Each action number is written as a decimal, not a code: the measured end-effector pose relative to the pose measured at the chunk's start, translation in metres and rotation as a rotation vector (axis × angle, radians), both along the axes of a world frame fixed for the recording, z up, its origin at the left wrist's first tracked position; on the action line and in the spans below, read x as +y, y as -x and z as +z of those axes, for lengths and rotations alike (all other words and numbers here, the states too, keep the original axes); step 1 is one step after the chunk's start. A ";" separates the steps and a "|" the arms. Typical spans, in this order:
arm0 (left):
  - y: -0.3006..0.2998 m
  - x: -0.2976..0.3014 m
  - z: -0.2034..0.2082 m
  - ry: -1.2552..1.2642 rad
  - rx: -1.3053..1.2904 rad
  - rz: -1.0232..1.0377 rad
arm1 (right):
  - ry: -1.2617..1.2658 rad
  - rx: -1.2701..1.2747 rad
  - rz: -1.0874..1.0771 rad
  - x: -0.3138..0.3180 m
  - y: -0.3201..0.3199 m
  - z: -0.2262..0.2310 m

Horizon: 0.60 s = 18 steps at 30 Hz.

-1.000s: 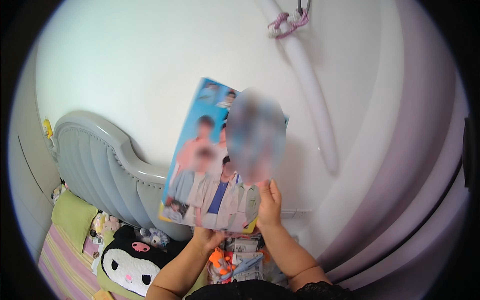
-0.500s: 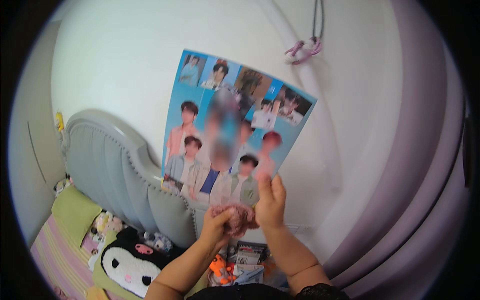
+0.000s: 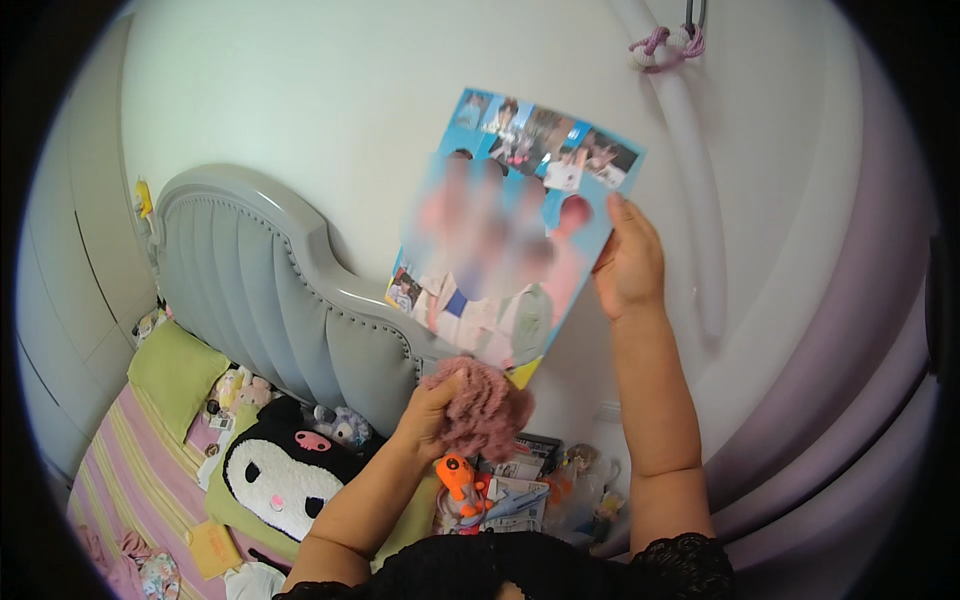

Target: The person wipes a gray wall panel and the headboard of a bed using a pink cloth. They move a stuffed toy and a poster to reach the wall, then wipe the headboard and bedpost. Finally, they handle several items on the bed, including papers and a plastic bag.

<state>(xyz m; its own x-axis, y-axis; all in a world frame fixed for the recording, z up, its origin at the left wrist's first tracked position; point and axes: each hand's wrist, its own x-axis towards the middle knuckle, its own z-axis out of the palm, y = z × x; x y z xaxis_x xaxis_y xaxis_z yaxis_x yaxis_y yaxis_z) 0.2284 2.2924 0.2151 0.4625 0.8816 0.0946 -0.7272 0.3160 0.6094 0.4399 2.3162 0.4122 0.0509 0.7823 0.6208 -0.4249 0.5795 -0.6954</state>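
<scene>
A glossy blue poster (image 3: 585,225) covered with pictures of several people stands tilted in front of the white wall. My right hand (image 3: 632,260) pinches its right edge, thumb on the front, the other fingers mostly behind. Bunched in my left hand (image 3: 432,412) is a crumpled dusty-pink fluffy cloth (image 3: 482,408), just below the poster's lower edge. Whether the cloth touches the poster I cannot tell.
A grey padded headboard (image 3: 250,240) curves along the wall at left. On the striped bed lie a black-and-white character cushion (image 3: 275,475) and a green pillow (image 3: 175,375). An orange toy (image 3: 460,485) sits among clutter below my hands. Purple curtains (image 3: 800,420) hang at right.
My right hand has moved up along the poster's right edge, away from the cloth. My left hand, with the cloth, is now lower on the poster's bottom side. The view has shifted.
</scene>
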 end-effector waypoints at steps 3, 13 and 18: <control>0.018 -0.018 -0.011 -0.151 0.117 0.378 | -0.060 0.008 -0.176 -0.013 0.003 -0.004; -0.012 -0.003 0.063 -1.433 0.945 1.316 | 0.348 0.164 0.355 -0.008 0.081 -0.081; 0.001 -0.015 0.007 -1.727 0.971 0.986 | 0.191 0.285 0.211 -0.001 0.051 -0.072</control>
<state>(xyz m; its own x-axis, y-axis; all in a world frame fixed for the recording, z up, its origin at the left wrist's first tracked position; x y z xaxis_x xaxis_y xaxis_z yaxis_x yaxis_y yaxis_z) 0.2277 2.2771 0.2220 0.4277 0.1322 0.8942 0.3408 -0.9398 -0.0241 0.3893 2.3148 0.3397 0.0262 0.8940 0.4473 -0.7124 0.3306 -0.6190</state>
